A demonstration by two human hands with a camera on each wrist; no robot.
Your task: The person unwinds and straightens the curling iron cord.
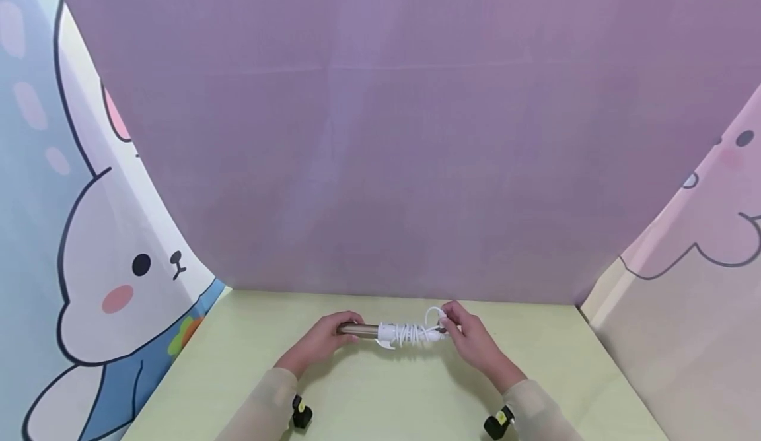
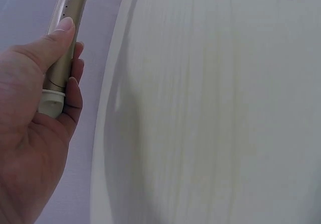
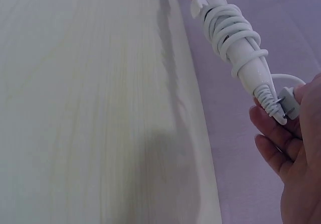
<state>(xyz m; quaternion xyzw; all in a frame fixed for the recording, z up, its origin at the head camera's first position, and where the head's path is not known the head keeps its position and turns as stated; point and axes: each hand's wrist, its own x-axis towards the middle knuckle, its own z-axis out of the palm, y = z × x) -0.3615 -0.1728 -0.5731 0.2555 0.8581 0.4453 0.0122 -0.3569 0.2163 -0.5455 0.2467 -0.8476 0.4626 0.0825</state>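
A curling iron with a gold metal barrel (image 1: 359,329) (image 2: 63,48) and a white handle (image 1: 410,333) (image 3: 235,43) is held level above the pale table (image 1: 386,388). Its white cord is wound around the handle. My left hand (image 1: 324,340) (image 2: 40,113) grips the barrel's tip end, thumb along the metal. My right hand (image 1: 470,335) (image 3: 288,143) holds the handle's cord end and pinches the plug (image 3: 287,102), with a loop of cord (image 1: 435,314) standing above it.
A purple backdrop (image 1: 380,131) rises behind the table. Cartoon rabbit panels stand at the left (image 1: 107,256) and right (image 1: 701,243). Black wrist cameras (image 1: 301,413) (image 1: 498,422) sit on both sleeves.
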